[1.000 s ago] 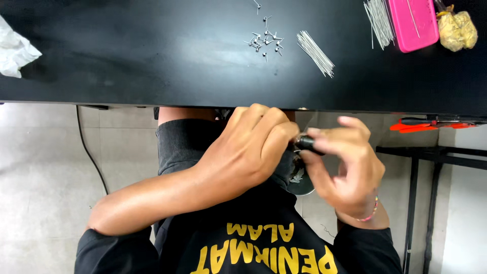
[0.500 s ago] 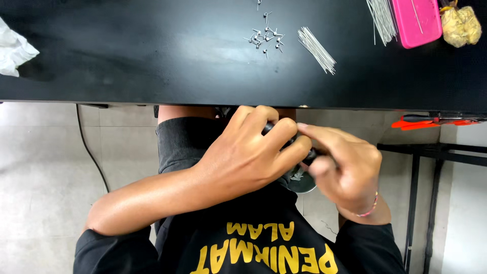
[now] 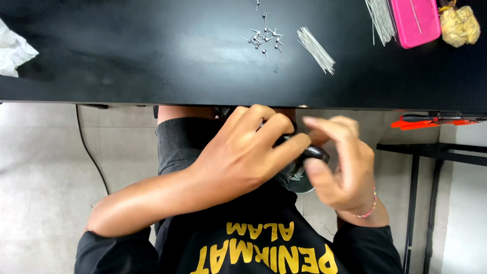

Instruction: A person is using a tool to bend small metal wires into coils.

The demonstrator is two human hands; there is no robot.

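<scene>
Black, glossy small part [image 3: 310, 152] held below the table edge [image 3: 203, 101], its long axis roughly left to right. Left hand [image 3: 243, 157] clenches its near end; right hand [image 3: 340, 167] pinches the far tip with thumb and forefinger, both equally close.

A flat pink plastic case with rounded corners [image 3: 416, 21] lies at the far right of the black bench [image 3: 127, 56], its top cut off by the picture's edge. Just beside it, further right, sits a crumpled yellow plastic bag knotted at the top [image 3: 460, 24], apart from the case. At the bench's left edge lies a crinkled white plastic wrapper [image 3: 14, 53], partly out of view. No labels, signs or screens show.
</scene>
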